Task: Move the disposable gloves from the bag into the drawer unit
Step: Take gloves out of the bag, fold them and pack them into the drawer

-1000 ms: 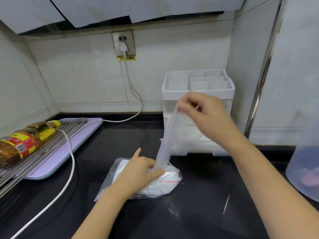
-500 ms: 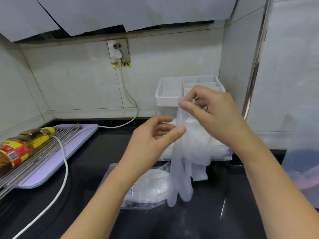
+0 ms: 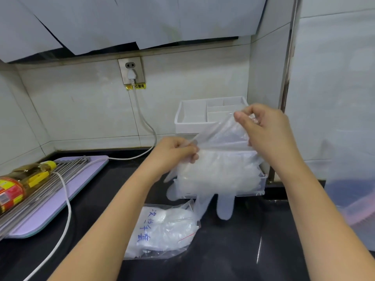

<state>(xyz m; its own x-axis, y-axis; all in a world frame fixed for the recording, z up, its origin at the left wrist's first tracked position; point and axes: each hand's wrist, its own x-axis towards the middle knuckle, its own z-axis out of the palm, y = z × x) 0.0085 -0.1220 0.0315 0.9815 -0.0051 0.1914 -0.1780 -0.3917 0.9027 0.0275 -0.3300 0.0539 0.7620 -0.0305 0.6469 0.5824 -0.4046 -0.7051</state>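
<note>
Left hand [image 3: 176, 153]: raised over the counter [image 3: 233, 260]; fingers curled, thumb and forefinger clamped on the left edge of the cuff of the glove [image 3: 219, 171]
Right hand [image 3: 267, 130]: higher and further right, in front of the top tray of the drawer unit [image 3: 192, 120]; thumb and fingers pinch the right edge of the same cuff
Glove: clear plastic, stretched between both hands, cuff up, fingers hanging down; we cannot tell whether its fingertips touch the counter
Bag [image 3: 162, 230]: clear zip bag lying flat on the counter below the left hand, near the hanging glove fingers; we see it bulging with more gloves, with blue handwriting on its face
Drawer unit: white, standing in the back right corner against the wall; divided tray on top; the clear lower drawer [image 3: 262, 183] stands pulled out toward us, behind the glove; we cannot make out its contents
Counter: black and glossy
Cable [image 3: 67, 207]: white, running from the plug in the wall socket [image 3: 132, 71] down to the counter and across the board toward the front left
Board [image 3: 87, 177]: lilac, at the left, carrying a metal rack [image 3: 46, 185]
Bottle [image 3: 16, 185]: amber liquid, yellow cap, lying on its side on the rack
Container [image 3: 353, 199]: translucent, blurred, at the right edge
</note>
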